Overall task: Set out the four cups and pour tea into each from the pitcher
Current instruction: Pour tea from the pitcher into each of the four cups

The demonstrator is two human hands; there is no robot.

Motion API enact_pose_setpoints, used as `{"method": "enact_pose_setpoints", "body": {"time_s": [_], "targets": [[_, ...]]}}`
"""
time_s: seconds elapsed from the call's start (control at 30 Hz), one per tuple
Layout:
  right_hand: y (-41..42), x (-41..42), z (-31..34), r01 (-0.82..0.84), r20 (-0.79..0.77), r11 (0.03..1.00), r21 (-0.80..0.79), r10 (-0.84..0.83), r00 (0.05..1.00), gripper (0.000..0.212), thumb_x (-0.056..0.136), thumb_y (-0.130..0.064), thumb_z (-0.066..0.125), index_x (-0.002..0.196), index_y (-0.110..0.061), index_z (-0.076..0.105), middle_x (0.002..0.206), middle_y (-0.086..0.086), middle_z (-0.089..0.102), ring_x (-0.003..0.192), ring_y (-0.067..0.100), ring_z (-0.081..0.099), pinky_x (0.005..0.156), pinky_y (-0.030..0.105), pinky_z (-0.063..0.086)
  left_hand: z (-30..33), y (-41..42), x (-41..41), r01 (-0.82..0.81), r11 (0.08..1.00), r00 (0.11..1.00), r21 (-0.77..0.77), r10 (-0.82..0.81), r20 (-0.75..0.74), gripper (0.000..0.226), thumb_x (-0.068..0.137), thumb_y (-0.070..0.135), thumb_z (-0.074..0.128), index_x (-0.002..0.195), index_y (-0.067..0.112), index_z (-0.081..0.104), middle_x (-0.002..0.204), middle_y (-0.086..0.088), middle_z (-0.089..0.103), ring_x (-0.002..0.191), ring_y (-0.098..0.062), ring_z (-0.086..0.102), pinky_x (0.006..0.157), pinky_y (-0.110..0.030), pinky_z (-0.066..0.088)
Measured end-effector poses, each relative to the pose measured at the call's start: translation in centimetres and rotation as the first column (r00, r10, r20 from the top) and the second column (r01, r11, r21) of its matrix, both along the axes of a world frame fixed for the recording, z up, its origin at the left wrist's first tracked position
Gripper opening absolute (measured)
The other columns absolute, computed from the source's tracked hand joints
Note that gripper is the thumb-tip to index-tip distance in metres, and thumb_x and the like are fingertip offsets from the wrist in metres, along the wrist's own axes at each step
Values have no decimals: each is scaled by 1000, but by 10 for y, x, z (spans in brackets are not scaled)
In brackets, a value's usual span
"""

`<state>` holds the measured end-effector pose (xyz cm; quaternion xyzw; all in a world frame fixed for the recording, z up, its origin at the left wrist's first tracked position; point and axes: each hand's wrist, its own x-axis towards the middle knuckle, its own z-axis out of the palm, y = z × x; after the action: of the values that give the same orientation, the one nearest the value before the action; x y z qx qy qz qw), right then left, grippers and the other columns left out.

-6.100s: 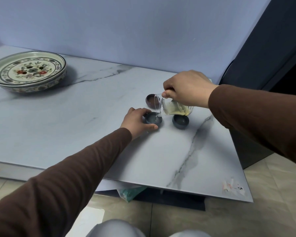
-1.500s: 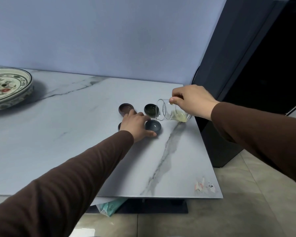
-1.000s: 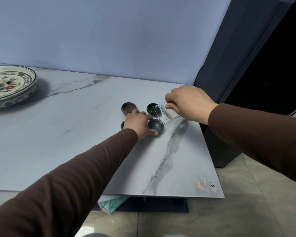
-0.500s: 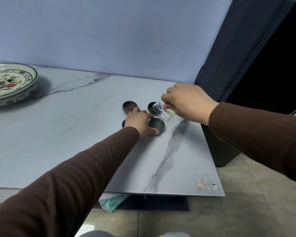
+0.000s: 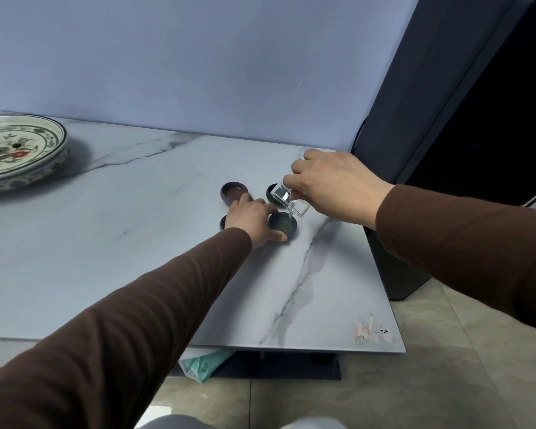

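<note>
Several small dark cups stand close together on the marble table [image 5: 136,243]. My right hand [image 5: 331,187] grips a clear glass pitcher [image 5: 287,201], tipped steeply with its spout down over the near right cup [image 5: 283,223], which holds pale tea. My left hand [image 5: 251,218] rests against that cup, thumb along its near side. A brown cup [image 5: 234,191] with liquid sits at the back left. A dark cup [image 5: 273,191] at the back right is partly behind the pitcher. Another dark cup [image 5: 223,222] is mostly hidden under my left hand.
A large patterned ceramic dish [image 5: 13,153] sits at the table's far left. A dark cabinet [image 5: 446,119] stands against the table's right side. The table's right edge and near edge are close to the cups. A teal bag [image 5: 205,363] lies under the table.
My right hand has carried the pitcher from beside the back right cup to over the near right cup and tipped it steeper. My left hand has stayed on that cup.
</note>
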<state>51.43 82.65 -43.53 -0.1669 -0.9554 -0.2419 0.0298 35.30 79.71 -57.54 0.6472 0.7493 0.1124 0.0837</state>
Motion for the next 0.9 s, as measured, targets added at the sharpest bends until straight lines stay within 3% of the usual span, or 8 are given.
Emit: {"method": "enact_pose_setpoints", "body": {"time_s": [0.2,0.47,0.9], "targets": [[-1,-2,-1,0,19,1000,9,0,1000,13,100,-26,49,95,-21,60,79,-5,45,78,20,39,53,34,34,-1,0,0,0,1000,1000,3,0,-3,65,67,71,65,122,36,61,112,4,65,111,-27,43,87,-39,37],[0,-2,-2,2,30,1000,14,-2,1000,10,99,-24,50,94,-22,59,77,-7,38,77,18,32,53,34,33,-3,1,0,0,1000,1000,5,0,-3,64,67,71,65,120,37,61,110,4,65,109,-27,43,84,-38,36],[-1,-1,-3,-22,39,1000,17,22,999,15,101,-28,48,95,-20,60,78,-6,38,80,20,42,54,34,32,-2,0,0,2,1000,1000,-5,-2,-5,64,67,71,65,121,37,61,110,4,65,110,-27,42,85,-38,37]]}}
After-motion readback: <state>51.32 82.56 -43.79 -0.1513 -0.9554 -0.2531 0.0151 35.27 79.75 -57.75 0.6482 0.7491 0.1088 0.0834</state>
